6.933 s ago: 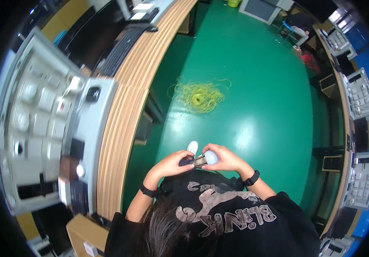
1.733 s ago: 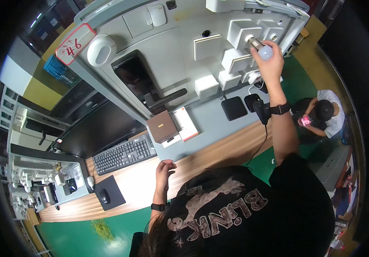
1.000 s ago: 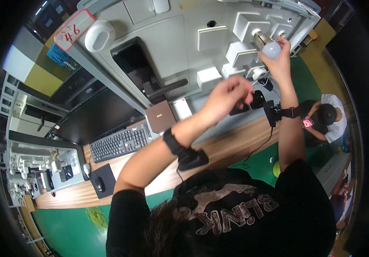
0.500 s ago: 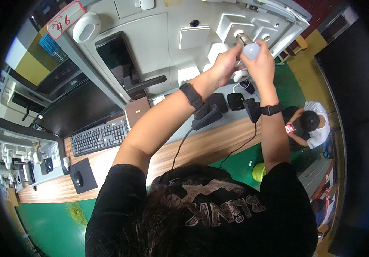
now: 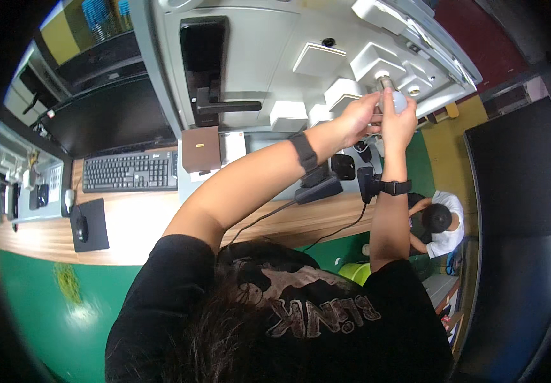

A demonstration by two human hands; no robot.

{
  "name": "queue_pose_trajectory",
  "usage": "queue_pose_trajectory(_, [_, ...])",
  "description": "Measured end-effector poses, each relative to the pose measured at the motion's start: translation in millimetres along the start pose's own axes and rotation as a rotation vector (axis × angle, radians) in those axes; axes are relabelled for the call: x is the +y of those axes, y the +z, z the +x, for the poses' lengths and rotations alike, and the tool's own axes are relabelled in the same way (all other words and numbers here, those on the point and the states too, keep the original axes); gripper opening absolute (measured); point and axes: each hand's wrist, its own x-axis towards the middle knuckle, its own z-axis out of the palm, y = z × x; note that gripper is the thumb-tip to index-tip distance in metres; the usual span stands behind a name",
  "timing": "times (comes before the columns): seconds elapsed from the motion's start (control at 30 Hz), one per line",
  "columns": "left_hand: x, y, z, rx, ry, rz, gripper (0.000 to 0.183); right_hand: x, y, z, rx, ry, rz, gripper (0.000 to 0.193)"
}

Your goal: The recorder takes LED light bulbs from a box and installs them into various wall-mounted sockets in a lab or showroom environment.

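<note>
A white light bulb (image 5: pixel 398 102) with a silvery metal neck (image 5: pixel 385 83) sits at a white square wall fitting (image 5: pixel 376 62) on an upright pale panel. My right hand (image 5: pixel 400 127) is closed around the bulb, its thumb lying along the near side. Close beside it, my left hand (image 5: pixel 357 120) reaches in with bent fingers apart, tips next to the bulb and the right thumb. Whether those tips touch the bulb is hard to see. Black straps with dark boxes and cables circle both wrists.
A black door lock with a lever handle (image 5: pixel 229 105) and several white square boxes jut from the panel (image 5: pixel 262 51). Below stand a brown box (image 5: pixel 201 150), a keyboard (image 5: pixel 128 172) and a mouse (image 5: pixel 82 228). Another person (image 5: pixel 440 220) sits at the right.
The view has shifted, so panel and desk appear moved. Both hands stay at the bulb; the right thumb now lies along its near side.
</note>
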Motion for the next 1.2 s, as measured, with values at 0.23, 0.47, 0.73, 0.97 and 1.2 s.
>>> queue_pose_trajectory(0.23, [-8.7,-9.5,24.9,-0.031,0.054,0.104,0.04,11.1,12.1,-0.2,0.009,0.086,0.155,0.056])
queue_pose_trajectory(0.47, [-3.4,-7.4,25.9,-0.086,0.049,0.163,0.046,35.4,1.0,-3.7,-0.052,-0.224,0.286,0.055])
queue_pose_trajectory(0.73, [-7.6,-15.7,35.9,-0.003,0.091,0.236,0.062,13.9,-21.4,-17.7,-0.033,-0.347,0.044,0.059])
queue_pose_trajectory(0.97, [-2.8,-26.0,31.8,-0.017,0.094,0.287,0.061,18.5,-3.1,-13.6,-0.007,-0.153,0.483,0.058])
queue_pose_trajectory(1.2, [11.0,-31.4,7.2,-0.093,0.029,0.264,0.05,22.8,-3.9,-3.1,-0.035,-0.052,0.159,0.046])
